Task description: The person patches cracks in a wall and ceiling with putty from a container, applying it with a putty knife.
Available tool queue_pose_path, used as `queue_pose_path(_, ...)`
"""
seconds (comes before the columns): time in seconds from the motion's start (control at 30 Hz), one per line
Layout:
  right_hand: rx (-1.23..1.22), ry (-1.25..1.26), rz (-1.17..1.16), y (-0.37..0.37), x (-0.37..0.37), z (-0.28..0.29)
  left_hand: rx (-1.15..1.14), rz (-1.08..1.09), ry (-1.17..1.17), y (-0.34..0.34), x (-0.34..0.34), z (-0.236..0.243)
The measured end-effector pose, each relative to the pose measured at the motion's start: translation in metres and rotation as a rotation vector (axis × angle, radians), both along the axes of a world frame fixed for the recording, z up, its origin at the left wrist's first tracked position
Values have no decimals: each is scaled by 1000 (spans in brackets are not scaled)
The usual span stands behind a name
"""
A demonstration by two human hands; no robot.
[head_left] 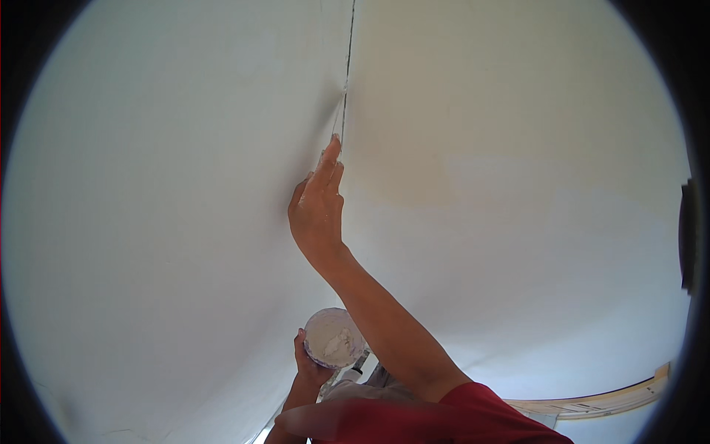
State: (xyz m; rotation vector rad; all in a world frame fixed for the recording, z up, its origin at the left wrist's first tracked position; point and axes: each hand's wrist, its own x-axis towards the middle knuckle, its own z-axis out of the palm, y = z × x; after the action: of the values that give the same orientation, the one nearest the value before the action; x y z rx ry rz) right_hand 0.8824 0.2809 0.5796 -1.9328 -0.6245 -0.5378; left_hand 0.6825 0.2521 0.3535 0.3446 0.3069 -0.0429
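Corner seam [350, 44], dark and narrow, descends from top centre between a pale left wall [148, 185] and a cream-patched right wall [518, 133], both spreading broadly outward. Wooden edging [610, 405] curves at lower right. Right hand [318, 214], fingers nearly straight, pinches a thin blade [340, 113] tipped against the seam; left hand [312, 371], lower centre, grips a bowl [315, 327] of white paste [340, 345].
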Motion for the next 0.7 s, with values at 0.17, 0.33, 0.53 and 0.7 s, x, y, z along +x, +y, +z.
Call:
queue_pose_path(0.17, 55, -62, -59, 0, 3, -34, 5, 13, 28, 1, 3, 1)
queue_pose_path(0.33, 59, 123, 47, -7, -13, -18, 20, 7, 29, -1, 0, 11)
queue_pose_path(0.53, 62, 91, 41, -11, -17, -59, -2, 1, 10, -2, 1, 2)
queue_pose_path(0.7, -15, 204, 84, -21, -22, -56, 8, 8, 26, 0, -1, 0)
